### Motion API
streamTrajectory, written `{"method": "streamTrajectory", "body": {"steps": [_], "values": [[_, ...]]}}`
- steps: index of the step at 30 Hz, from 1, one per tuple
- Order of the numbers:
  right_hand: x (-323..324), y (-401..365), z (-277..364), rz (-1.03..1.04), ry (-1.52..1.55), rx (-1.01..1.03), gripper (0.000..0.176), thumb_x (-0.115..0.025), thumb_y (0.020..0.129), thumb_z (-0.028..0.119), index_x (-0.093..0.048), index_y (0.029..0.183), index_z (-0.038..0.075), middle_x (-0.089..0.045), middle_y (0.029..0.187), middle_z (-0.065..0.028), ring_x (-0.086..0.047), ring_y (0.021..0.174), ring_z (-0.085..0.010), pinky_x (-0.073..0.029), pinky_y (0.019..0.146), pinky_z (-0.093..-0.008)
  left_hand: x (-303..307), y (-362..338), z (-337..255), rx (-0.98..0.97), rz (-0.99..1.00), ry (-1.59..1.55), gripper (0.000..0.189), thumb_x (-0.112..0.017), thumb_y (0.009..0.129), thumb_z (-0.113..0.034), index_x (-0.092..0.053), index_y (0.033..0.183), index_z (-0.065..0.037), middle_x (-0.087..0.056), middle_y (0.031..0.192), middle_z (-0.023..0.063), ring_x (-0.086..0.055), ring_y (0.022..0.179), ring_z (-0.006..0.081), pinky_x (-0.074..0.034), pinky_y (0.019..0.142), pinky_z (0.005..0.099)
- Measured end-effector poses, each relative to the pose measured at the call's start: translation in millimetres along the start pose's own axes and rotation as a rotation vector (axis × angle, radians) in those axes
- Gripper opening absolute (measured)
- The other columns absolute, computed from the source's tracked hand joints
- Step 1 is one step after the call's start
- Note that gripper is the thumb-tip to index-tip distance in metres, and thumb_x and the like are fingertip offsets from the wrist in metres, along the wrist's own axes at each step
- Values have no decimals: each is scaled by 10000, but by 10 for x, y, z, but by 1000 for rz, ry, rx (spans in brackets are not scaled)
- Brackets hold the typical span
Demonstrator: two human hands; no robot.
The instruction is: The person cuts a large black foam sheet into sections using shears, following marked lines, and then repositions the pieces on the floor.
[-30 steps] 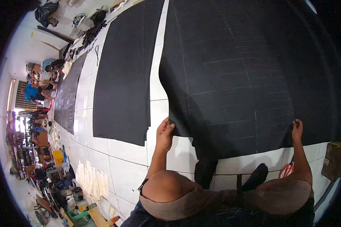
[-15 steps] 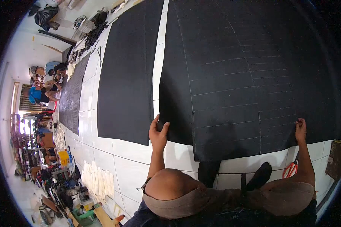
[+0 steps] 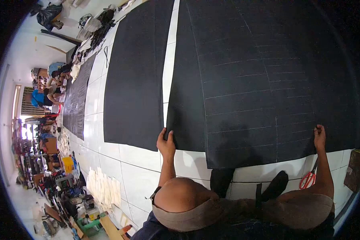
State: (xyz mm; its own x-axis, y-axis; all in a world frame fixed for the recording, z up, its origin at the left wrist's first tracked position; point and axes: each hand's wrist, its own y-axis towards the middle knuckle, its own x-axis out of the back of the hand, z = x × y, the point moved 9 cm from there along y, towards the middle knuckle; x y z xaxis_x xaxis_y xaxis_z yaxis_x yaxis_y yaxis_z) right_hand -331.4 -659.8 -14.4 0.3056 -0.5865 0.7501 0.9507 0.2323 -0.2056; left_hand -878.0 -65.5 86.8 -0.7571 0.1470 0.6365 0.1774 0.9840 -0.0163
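Observation:
A large black cloth sheet (image 3: pixel 236 100) with pale chalk lines lies spread before me on the floor. My left hand (image 3: pixel 166 145) is at its near left corner, thumb and fingers around the edge. Toward the near right edge, my right hand (image 3: pixel 319 138) pinches the same sheet, with its fingertips curled together on top. Left of it lies a second black cloth piece (image 3: pixel 134 84), separated by a narrow strip of tile. Red-handled scissors (image 3: pixel 307 181) rest on the floor below my right hand; their blades are partly hidden.
White tiles (image 3: pixel 138 176) show around the cloth. Pale cloth strips (image 3: pixel 103 188) lie at left, near tools and a green machine (image 3: pixel 93 225). Another dark sheet (image 3: pixel 77 102) lies farther off, with people (image 3: pixel 38 98) crouching beyond it. A brown block (image 3: pixel 356 170) stands at right.
The marked sheet's left edge, bowed before, now lies straighter. My left hand has dropped slightly, its thumb nearer the fingers. My right hand has barely shifted.

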Motion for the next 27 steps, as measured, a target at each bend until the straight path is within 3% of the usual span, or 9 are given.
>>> {"method": "streamTrajectory", "body": {"steps": [5,10,13,15,19,23,24,27], "values": [[-28,69,-120,1,-62,24,271,-564,960,178,-521,1167,8,-583,1100,-135,-564,1025,-242,-440,918,-362,-117,-14,288,285,64,-406,421,-682,870,-121,-576,1212,99,-633,1146,174,-600,1014,213,-448,911,291],[-51,34,-92,48,40,-67,345,-628,921,193,-513,1188,7,-580,1128,-152,-560,1062,-262,-436,931,-371,-169,9,514,334,75,-529,413,-671,882,-132,-579,1221,84,-636,1134,135,-589,1020,196,-434,921,287],[35,-128,305,49,-10,-32,390,-661,897,193,-507,1204,8,-577,1151,-164,-555,1094,-277,-430,949,-375,-229,36,585,334,108,-535,393,-643,901,-123,-574,1230,80,-640,1122,122,-592,1004,179,-439,903,270],[21,-83,195,38,-57,-20,407,-666,890,175,-497,1219,6,-577,1175,-168,-559,1095,-268,-427,960,-368,-236,40,698,344,132,-522,373,-617,918,-109,-570,1237,79,-644,1113,116,-599,985,164,-447,881,252],[-16,-126,216,86,-16,-28,413,-648,898,162,-480,1241,7,-564,1213,-171,-554,1117,-270,-426,970,-377,-264,69,927,300,172,-370,361,-598,927,-102,-571,1253,51,-640,1142,121,-596,986,157,-446,879,250],[-96,-131,135,83,144,-57,411,-637,905,155,-472,1255,18,-553,1229,-169,-541,1137,-268,-424,980,-384,-261,82,904,241,176,-156,360,-641,894,-114,-603,1235,-3,-651,989,85,-577,878,122,-450,783,238],[-83,-128,196,62,148,-37,414,-638,906,159,-471,1259,22,-550,1233,-169,-539,1141,-265,-422,986,-383,-238,120,914,201,173,-38,380,-678,872,-169,-618,1217,-21,-644,952,119,-587,845,168,-462,762,281],[-72,-126,339,15,153,7,422,-641,908,167,-468,1267,30,-545,1240,-171,-534,1150,-261,-418,997,-381,-79,182,633,-226,-51,448,417,-706,850,-237,-626,1199,-21,-641,994,170,-606,869,268,-477,798,359]]}}
